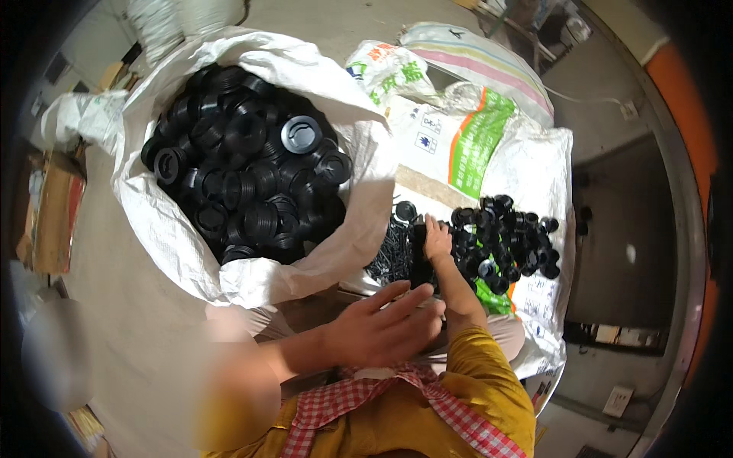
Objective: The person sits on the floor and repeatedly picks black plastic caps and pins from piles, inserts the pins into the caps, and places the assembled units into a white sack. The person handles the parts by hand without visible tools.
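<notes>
Resting among small dark parts, the right hand (pixel 438 239) lay just off centre toward three o'clock, its fingers bent downward; we could not tell whether they were clamped on a piece or merely touching one. The left hand (pixel 389 324) hovered at about seven o'clock from it, fingers stretched out and somewhat apart, and we saw nothing in its grasp.

Just beside the right hand, toward three o'clock, we found a loose pile of black caps (pixel 532 261). Toward nine o'clock lay a heap of thin dark pieces (pixel 391 256) (too small for us to name surely), with a single round black cap (pixel 405 211) near its upper end.

Under the pile we noticed a flattened white sack (pixel 538 172) with green and orange printing. Toward ten o'clock, a large white woven bag (pixel 355 99) stood with its mouth wide, holding many larger black threaded fittings (pixel 244 133); one of them, at two o'clock within the bag, showed a bright, shiny face.

Farther out, we saw a striped sack (pixel 489 57) at twelve o'clock, an orange panel (pixel 679 99) at two and a brown cardboard box (pixel 57 214) at nine.
</notes>
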A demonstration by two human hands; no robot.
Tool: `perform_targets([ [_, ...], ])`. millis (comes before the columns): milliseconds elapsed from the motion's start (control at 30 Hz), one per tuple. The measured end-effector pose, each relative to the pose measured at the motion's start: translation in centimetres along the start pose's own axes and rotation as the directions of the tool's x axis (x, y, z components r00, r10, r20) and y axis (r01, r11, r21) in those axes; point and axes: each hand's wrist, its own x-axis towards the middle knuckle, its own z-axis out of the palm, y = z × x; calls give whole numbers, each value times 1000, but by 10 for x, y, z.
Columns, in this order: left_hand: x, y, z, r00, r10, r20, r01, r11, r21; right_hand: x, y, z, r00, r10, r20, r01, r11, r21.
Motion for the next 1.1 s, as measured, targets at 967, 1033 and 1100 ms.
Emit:
perform_targets([
  [967,-67,-6,109,527,-453,719,808,4,-589,-208,-41,-177,903,-416,-106,387,683,619],
  [1033,-68,-7,110,666,-457,590,745,453,-491,-208,-48,-176,899,-435,-52,383,722,576],
  [1100,-69,-14,109,976,-31,215,147,823,-548,-210,-32,-175,736,-560,380,-259,284,923],
])
